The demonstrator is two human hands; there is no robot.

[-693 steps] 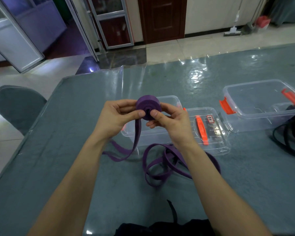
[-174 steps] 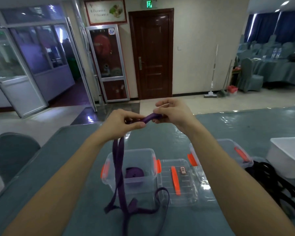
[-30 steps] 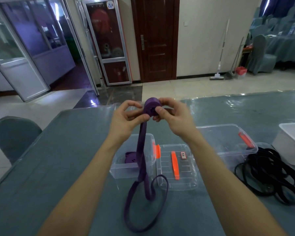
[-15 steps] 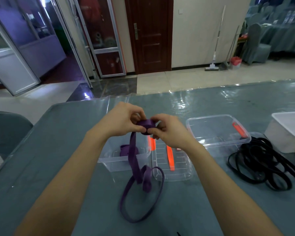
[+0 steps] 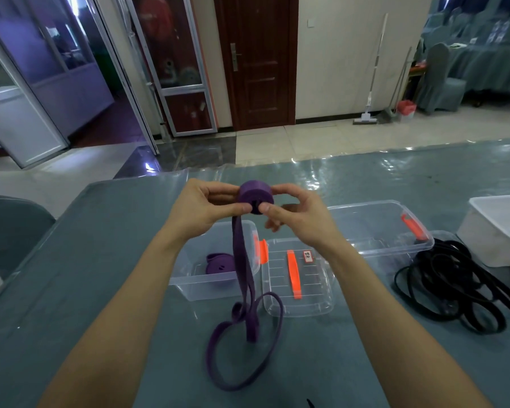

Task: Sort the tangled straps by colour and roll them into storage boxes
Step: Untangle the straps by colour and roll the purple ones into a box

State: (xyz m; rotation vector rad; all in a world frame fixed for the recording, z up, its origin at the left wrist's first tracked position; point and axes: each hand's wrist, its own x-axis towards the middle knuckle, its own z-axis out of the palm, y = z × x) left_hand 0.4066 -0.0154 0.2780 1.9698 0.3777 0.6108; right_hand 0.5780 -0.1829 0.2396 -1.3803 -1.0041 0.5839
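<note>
**A:** Your left hand [image 5: 203, 206] and right hand [image 5: 296, 216] both pinch the purple roll [image 5: 255, 194] above the table [image 5: 86, 275], its tail [image 5: 240, 260] hanging to a loose loop [image 5: 209, 348] near you.

**B:** Wind it snug, edges flush, and let that loop feed in untwisted.

**A:** The open box [image 5: 206, 290] sits just below, one finished roll [image 5: 218, 266] inside. The lid [image 5: 312, 298] lies right of it, black straps [image 5: 442, 293] farther right, nothing blocking the drop.

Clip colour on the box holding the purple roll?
Orange; the clip shows best in the head view.
</note>
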